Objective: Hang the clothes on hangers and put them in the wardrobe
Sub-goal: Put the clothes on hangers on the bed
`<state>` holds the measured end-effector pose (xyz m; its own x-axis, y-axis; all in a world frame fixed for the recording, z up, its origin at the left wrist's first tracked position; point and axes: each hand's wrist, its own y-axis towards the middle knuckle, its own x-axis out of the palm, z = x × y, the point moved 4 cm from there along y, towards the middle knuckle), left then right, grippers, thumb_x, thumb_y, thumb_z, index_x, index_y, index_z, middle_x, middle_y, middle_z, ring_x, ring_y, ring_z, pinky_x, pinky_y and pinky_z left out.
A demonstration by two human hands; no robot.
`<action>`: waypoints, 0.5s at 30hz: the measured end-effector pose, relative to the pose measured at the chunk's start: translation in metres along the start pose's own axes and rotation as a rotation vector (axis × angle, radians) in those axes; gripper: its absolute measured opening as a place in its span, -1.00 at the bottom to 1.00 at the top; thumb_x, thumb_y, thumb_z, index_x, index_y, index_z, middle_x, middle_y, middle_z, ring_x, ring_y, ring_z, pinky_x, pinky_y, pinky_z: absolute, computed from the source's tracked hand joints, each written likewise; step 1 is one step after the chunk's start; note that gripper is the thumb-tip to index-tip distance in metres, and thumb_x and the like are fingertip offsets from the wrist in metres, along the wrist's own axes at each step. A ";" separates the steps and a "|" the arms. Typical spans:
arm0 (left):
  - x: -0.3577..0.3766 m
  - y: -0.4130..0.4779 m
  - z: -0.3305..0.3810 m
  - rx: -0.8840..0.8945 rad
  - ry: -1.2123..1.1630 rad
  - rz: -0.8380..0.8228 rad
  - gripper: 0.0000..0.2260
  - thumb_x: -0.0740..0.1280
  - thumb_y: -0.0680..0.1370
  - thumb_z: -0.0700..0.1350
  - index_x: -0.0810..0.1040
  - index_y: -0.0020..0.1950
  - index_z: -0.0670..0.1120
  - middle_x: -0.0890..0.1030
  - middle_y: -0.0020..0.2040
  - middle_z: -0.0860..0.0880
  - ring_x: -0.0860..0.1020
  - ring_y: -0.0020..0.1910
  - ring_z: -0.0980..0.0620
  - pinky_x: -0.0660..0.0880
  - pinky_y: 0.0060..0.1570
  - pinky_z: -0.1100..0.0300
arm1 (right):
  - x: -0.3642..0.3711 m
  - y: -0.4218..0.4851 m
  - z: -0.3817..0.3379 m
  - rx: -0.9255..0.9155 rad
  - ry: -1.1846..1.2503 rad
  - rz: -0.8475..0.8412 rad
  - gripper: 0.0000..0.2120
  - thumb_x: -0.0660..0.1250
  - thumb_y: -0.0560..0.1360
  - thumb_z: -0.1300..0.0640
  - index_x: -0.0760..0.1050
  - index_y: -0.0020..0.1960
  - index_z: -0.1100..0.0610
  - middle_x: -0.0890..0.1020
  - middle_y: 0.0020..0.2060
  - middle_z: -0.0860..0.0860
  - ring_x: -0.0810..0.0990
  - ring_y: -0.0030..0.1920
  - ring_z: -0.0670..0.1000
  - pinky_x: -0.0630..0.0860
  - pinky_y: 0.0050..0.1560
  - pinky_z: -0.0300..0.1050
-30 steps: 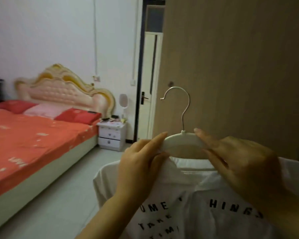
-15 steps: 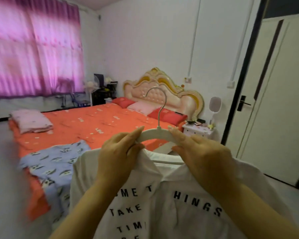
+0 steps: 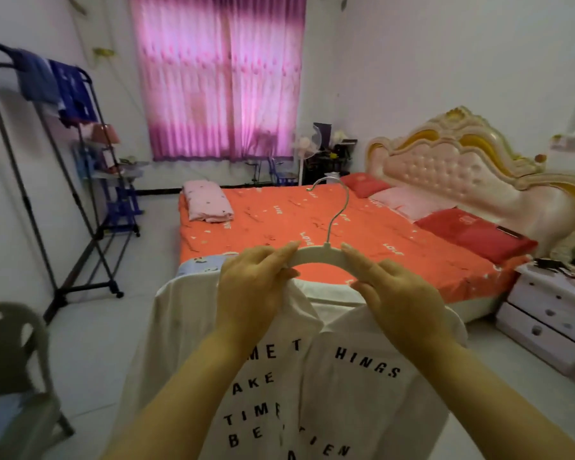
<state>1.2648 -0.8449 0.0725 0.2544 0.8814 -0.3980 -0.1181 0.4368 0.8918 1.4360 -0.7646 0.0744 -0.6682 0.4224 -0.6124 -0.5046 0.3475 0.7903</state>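
A white T-shirt (image 3: 352, 386) with black lettering hangs on a white plastic hanger (image 3: 319, 255) with a metal hook, held up in front of me. My left hand (image 3: 256, 287) grips the hanger's left arm together with the shirt's collar. On the other side, my right hand (image 3: 399, 293) pinches the hanger's right arm and the shirt's shoulder. The hook points up and to the left, free of any rail. A light blue patterned garment (image 3: 200, 262) lies on the foot of the bed, mostly hidden behind the shirt. No wardrobe is in view.
A bed (image 3: 312, 227) with an orange sheet fills the middle of the room. A folded pink blanket (image 3: 206, 204) lies on it. A clothes rack (image 3: 63, 180) stands at the left, a grey chair (image 3: 10, 366) at the lower left, a white nightstand (image 3: 551, 317) at the right.
My view has swung left, from the wardrobe door and room door across the bed to the window and the clothes rack. Both hands keep the same hold on the hanger and shirt.
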 end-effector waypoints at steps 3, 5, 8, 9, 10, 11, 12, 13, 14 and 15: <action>0.025 0.012 -0.029 -0.082 0.094 -0.013 -0.71 0.41 0.36 -0.18 0.65 0.08 -0.12 0.65 -0.23 -0.06 0.59 -0.31 -0.08 0.48 -0.28 0.04 | 0.045 0.029 0.023 -0.050 0.094 -0.048 -0.32 0.59 0.23 0.29 0.47 0.30 0.04 0.57 -0.39 0.08 0.51 -0.47 0.13 0.48 -0.58 0.00; 0.041 0.021 -0.049 -0.121 0.122 -0.026 -0.71 0.42 0.37 -0.18 0.65 0.08 -0.13 0.65 -0.24 -0.06 0.59 -0.33 -0.08 0.48 -0.29 0.07 | 0.072 0.048 0.036 -0.093 0.135 -0.063 -0.34 0.60 0.21 0.29 0.52 0.27 0.07 0.57 -0.39 0.08 0.51 -0.45 0.12 0.47 -0.58 -0.04; 0.065 0.034 -0.080 -0.186 0.114 -0.052 -0.71 0.42 0.38 -0.22 0.64 0.11 -0.16 0.65 -0.24 -0.07 0.58 -0.32 -0.09 0.51 -0.30 0.04 | 0.113 0.074 0.054 -0.117 0.206 -0.092 -0.38 0.58 0.23 0.30 0.53 0.26 0.08 0.59 -0.35 0.09 0.53 -0.42 0.14 0.49 -0.56 -0.04; 0.073 0.037 -0.091 -0.205 0.113 -0.058 -0.70 0.42 0.39 -0.23 0.63 0.12 -0.16 0.65 -0.23 -0.08 0.58 -0.31 -0.10 0.52 -0.29 0.03 | 0.127 0.082 0.059 -0.109 0.224 -0.103 -0.39 0.57 0.25 0.29 0.52 0.27 0.07 0.59 -0.34 0.10 0.54 -0.41 0.15 0.49 -0.56 -0.02; 0.081 0.040 -0.103 -0.227 0.111 -0.066 -0.70 0.42 0.40 -0.23 0.63 0.13 -0.16 0.65 -0.22 -0.09 0.58 -0.29 -0.11 0.53 -0.27 0.01 | 0.141 0.089 0.063 -0.099 0.239 -0.112 -0.40 0.56 0.27 0.29 0.52 0.28 0.05 0.59 -0.33 0.09 0.54 -0.39 0.15 0.48 -0.55 -0.02; 0.090 0.043 -0.115 -0.250 0.112 -0.074 -0.70 0.42 0.41 -0.22 0.62 0.13 -0.16 0.65 -0.20 -0.09 0.59 -0.27 -0.12 0.53 -0.25 0.00 | 0.156 0.096 0.068 -0.091 0.252 -0.121 -0.40 0.55 0.28 0.28 0.51 0.28 0.04 0.59 -0.32 0.09 0.54 -0.38 0.15 0.46 -0.54 -0.03; 0.098 0.045 -0.127 -0.271 0.121 -0.084 -0.70 0.42 0.41 -0.22 0.62 0.14 -0.15 0.65 -0.19 -0.09 0.58 -0.25 -0.12 0.52 -0.23 0.00 | 0.171 0.102 0.071 -0.084 0.266 -0.131 -0.41 0.55 0.30 0.27 0.51 0.29 0.04 0.59 -0.32 0.08 0.54 -0.37 0.15 0.45 -0.54 -0.04; 0.107 0.047 -0.141 -0.285 0.134 -0.091 -0.70 0.42 0.42 -0.21 0.62 0.15 -0.14 0.65 -0.18 -0.09 0.58 -0.24 -0.12 0.51 -0.22 0.01 | 0.187 0.110 0.075 -0.077 0.279 -0.142 -0.42 0.54 0.31 0.27 0.51 0.29 0.04 0.59 -0.32 0.08 0.54 -0.37 0.14 0.44 -0.53 -0.04; 0.117 0.049 -0.156 -0.299 0.145 -0.095 -0.70 0.41 0.42 -0.20 0.62 0.15 -0.14 0.65 -0.17 -0.09 0.58 -0.22 -0.12 0.50 -0.20 0.01 | 0.203 0.117 0.078 -0.071 0.288 -0.154 -0.43 0.54 0.31 0.27 0.51 0.29 0.04 0.58 -0.32 0.09 0.53 -0.37 0.14 0.43 -0.53 -0.05; 0.126 0.051 -0.171 -0.321 0.149 -0.097 -0.70 0.41 0.43 -0.20 0.61 0.16 -0.13 0.65 -0.16 -0.08 0.58 -0.21 -0.12 0.51 -0.18 -0.01 | 0.220 0.125 0.081 -0.068 0.294 -0.168 -0.44 0.54 0.31 0.27 0.52 0.28 0.05 0.57 -0.33 0.09 0.53 -0.38 0.14 0.41 -0.52 -0.07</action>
<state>1.1265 -0.6806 0.0304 0.1397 0.8392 -0.5256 -0.4012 0.5332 0.7448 1.2708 -0.5604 0.0368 -0.6968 0.1009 -0.7101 -0.6496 0.3309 0.6845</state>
